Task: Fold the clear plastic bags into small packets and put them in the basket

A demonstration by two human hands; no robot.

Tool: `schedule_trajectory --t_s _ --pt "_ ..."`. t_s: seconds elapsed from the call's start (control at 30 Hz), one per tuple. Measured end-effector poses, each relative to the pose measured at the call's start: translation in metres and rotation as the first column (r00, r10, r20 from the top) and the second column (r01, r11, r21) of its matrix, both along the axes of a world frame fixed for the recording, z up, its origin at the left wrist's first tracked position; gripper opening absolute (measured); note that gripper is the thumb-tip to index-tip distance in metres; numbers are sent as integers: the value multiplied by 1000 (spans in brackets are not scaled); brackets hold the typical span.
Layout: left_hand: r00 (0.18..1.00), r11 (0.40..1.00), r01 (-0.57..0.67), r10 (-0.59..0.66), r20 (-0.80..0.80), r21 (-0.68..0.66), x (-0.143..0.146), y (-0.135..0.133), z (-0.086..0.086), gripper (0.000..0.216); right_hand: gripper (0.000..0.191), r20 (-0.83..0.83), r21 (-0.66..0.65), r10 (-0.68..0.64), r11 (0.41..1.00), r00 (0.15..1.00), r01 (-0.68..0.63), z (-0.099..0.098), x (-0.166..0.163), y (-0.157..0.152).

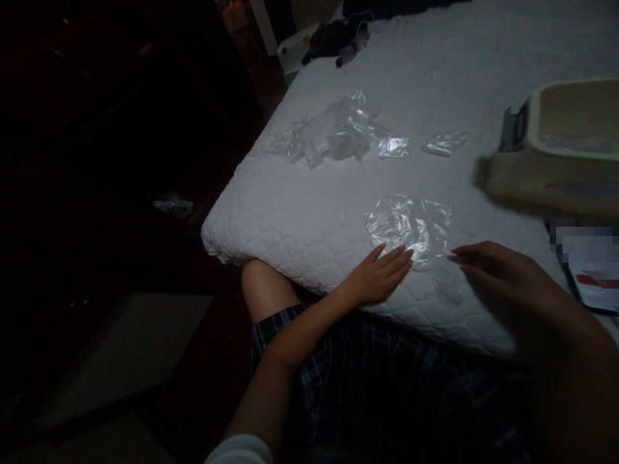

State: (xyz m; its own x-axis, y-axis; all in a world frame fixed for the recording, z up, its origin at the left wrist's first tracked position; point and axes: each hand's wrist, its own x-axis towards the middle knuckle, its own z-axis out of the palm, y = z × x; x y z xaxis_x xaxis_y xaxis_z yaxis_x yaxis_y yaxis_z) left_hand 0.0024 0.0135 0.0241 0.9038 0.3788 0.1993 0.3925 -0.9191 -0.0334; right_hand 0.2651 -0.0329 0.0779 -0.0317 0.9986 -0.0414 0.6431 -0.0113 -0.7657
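A crumpled clear plastic bag (409, 225) lies near the front edge of a white quilted mattress (300, 219). My left hand (374, 277) rests flat on the mattress, fingers stretched out, fingertips touching the bag's near edge. My right hand (498, 267) hovers just right of the bag, fingers extended toward its corner, holding nothing that I can see.
A heap of clear plastic bags (333, 132) lies farther back, with two small flat ones (394, 147) (443, 143) beside it. A beige plastic tub (561, 151) stands at the right. Papers (592, 270) lie under it. Dark floor is at left; dark items (338, 38) at the far edge.
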Motion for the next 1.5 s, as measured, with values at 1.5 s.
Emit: schedule_trajectory --t_s 1.5 --pt "1000 997 17 -18 24 69 0 0 2 48 30 258 127 56 988 965 -91 -4 -32 13"
